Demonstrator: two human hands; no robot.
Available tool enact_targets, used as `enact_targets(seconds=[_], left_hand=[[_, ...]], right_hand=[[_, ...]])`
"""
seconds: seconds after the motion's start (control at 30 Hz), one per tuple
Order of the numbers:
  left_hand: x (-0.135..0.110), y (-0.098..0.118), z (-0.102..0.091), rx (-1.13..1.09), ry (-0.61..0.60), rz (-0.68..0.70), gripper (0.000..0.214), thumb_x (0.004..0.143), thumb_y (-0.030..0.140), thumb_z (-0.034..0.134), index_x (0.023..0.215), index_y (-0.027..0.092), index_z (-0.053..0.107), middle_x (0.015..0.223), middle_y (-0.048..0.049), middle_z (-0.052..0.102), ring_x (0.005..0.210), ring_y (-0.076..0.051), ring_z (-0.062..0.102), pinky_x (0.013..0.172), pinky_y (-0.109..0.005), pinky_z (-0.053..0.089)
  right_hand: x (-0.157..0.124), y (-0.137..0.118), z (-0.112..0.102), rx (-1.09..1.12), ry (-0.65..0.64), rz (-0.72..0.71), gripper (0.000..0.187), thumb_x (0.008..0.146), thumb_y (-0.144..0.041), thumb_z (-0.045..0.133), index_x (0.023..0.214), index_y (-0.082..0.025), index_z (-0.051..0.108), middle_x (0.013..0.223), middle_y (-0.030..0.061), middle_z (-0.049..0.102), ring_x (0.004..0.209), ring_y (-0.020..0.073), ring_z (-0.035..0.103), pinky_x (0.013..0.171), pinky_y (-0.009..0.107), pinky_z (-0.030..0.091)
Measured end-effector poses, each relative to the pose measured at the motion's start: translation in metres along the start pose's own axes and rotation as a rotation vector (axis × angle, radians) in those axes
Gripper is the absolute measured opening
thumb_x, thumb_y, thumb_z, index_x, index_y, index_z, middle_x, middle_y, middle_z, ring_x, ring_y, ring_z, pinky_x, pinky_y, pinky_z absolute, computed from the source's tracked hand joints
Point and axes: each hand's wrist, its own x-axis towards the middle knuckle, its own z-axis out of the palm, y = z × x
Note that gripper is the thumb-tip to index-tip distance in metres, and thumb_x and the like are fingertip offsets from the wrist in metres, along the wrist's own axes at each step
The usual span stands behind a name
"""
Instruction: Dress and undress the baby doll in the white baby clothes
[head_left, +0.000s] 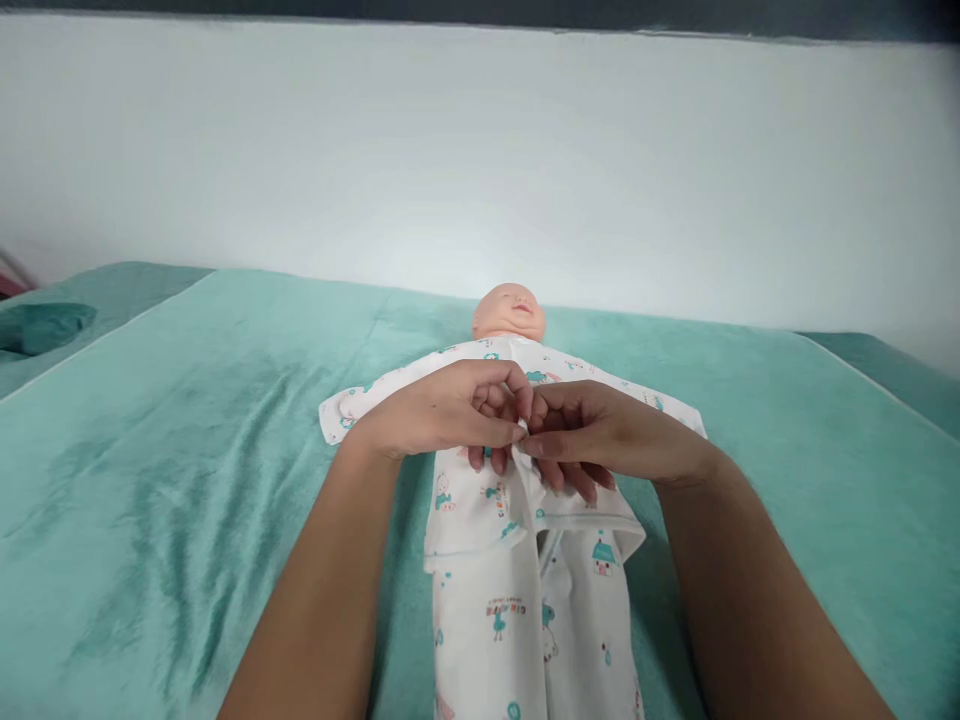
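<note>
A baby doll (pixel 510 312) lies on its back, dressed in a white printed shirt (pixel 469 495) and matching trousers (pixel 487 640). Over the middle of the shirt front, my left hand (pixel 472 405) pinches the edge of the cloth between thumb and index finger. Close against it, my right hand (pixel 589 430) pinches the same front edge from the other side. A small fold of white cloth rises between the fingertips. Any fastener there is hidden by my fingers. The shirt's sleeves stretch out to both sides, and its lower hem overlaps the top of the trousers.
The doll rests on a green cloth (pixel 187 480) with wrinkles on the left side. Behind it stands a pale wall (pixel 480 150). A darker green bundle (pixel 45 328) sits at the far left edge.
</note>
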Motion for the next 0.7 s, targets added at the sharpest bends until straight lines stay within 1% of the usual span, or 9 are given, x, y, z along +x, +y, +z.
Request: enact_targets(seconds=[0.1, 0.3, 0.5, 0.7], left_hand=[[0.0003, -0.0032, -0.0008, -0.024, 0.005, 0.017, 0.012, 0.081, 0.016, 0.066, 0.089, 0.016, 0.056, 0.067, 0.0027, 0.064, 0.054, -0.010, 0.064, 0.047, -0.018, 0.048], [0.0012, -0.0054, -0.0013, -0.042, -0.031, 0.043, 0.011, 0.082, 0.015, 0.065, 0.089, 0.016, 0.057, 0.066, 0.0024, 0.064, 0.056, -0.011, 0.065, 0.047, -0.018, 0.048], [0.0002, -0.0009, -0.0001, -0.015, -0.019, 0.014, 0.013, 0.078, 0.009, 0.062, 0.087, 0.017, 0.056, 0.062, 0.0046, 0.062, 0.052, -0.009, 0.061, 0.046, -0.017, 0.046], [0.0009, -0.0001, 0.0011, -0.031, -0.015, 0.012, 0.017, 0.073, 0.002, 0.058, 0.082, 0.016, 0.056, 0.065, 0.0050, 0.063, 0.048, -0.007, 0.058, 0.046, -0.017, 0.047]], right_hand=[[0.0002, 0.0004, -0.0002, 0.009, 0.002, -0.009, 0.020, 0.090, -0.037, 0.065, 0.091, -0.018, 0.062, 0.067, -0.0011, 0.068, 0.044, 0.0072, 0.057, 0.037, 0.015, 0.040], [0.0015, 0.0045, -0.0005, 0.047, 0.004, -0.016, 0.016, 0.091, -0.034, 0.063, 0.090, -0.018, 0.060, 0.066, -0.0017, 0.068, 0.044, 0.0077, 0.056, 0.038, 0.016, 0.043], [0.0010, 0.0060, -0.0010, 0.057, 0.002, -0.013, 0.009, 0.090, -0.027, 0.062, 0.088, -0.018, 0.060, 0.066, -0.0019, 0.068, 0.044, 0.0076, 0.057, 0.038, 0.016, 0.043], [0.0010, 0.0048, 0.0008, 0.046, 0.025, 0.004, 0.004, 0.089, -0.021, 0.059, 0.087, -0.018, 0.060, 0.065, -0.0023, 0.067, 0.044, 0.0078, 0.057, 0.038, 0.016, 0.042]])
